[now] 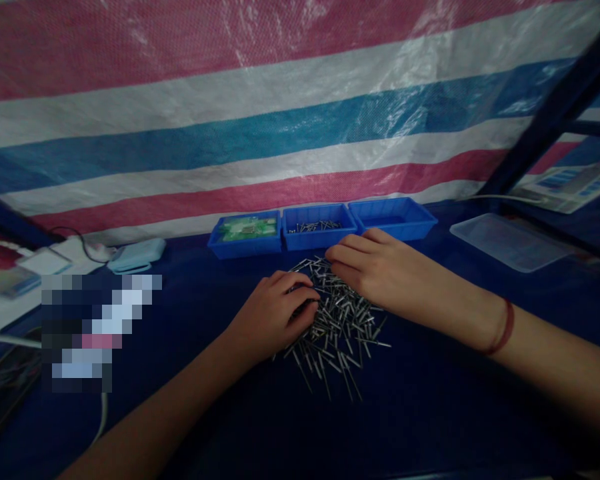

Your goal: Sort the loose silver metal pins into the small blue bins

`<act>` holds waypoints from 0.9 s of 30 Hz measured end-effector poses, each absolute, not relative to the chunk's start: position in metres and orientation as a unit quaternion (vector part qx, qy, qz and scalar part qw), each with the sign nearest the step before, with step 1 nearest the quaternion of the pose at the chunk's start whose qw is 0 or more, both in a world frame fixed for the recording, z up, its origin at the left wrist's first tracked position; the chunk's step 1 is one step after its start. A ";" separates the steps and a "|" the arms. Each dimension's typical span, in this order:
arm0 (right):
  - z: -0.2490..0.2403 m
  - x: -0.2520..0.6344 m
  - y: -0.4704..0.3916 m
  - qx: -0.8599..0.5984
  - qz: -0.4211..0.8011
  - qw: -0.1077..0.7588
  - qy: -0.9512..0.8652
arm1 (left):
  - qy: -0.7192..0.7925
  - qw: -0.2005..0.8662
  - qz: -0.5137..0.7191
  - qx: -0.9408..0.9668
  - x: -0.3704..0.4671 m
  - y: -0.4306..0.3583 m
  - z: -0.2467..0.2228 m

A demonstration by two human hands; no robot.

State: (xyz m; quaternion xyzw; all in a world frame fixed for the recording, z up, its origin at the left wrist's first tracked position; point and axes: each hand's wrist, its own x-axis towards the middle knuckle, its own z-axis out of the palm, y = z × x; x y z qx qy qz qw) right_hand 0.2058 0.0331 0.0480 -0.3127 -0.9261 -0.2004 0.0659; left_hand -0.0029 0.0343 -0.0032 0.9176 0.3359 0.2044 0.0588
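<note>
A loose pile of thin metal pins that look like blind rivets (343, 317) lies on the dark blue table. My left hand (280, 310) rests at the pile's left side, its fingers curved and apart, touching the pins. At the pile's upper right, my right hand (367, 263) has its fingers curled down and close together. Its fingertips meet the far edge of the heap, and what they pinch, if anything, is hidden. Behind the pile, the middle blue bin (320, 239) holds several similar pins.
A left blue bin (245, 249) contains green-and-clear plastic packets, and a right blue bin (397, 230) stands beside the middle one. A clear plastic lid (510, 243) lies at right. On the left are a light blue pouch-like item (137, 255) and a white cable (103, 417). Striped sheeting (280, 147) hangs behind.
</note>
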 end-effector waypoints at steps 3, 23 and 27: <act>0.042 0.202 0.026 -0.347 -0.043 0.227 -0.909 | 0.352 0.092 0.277 0.889 -0.001 0.033 0.000; 0.015 0.184 0.007 -0.358 0.573 0.394 -0.623 | 0.330 0.073 0.452 0.826 0.007 0.014 0.011; 0.014 0.186 0.007 -0.360 0.593 0.437 -0.573 | 0.318 0.027 0.460 0.828 0.006 0.015 0.009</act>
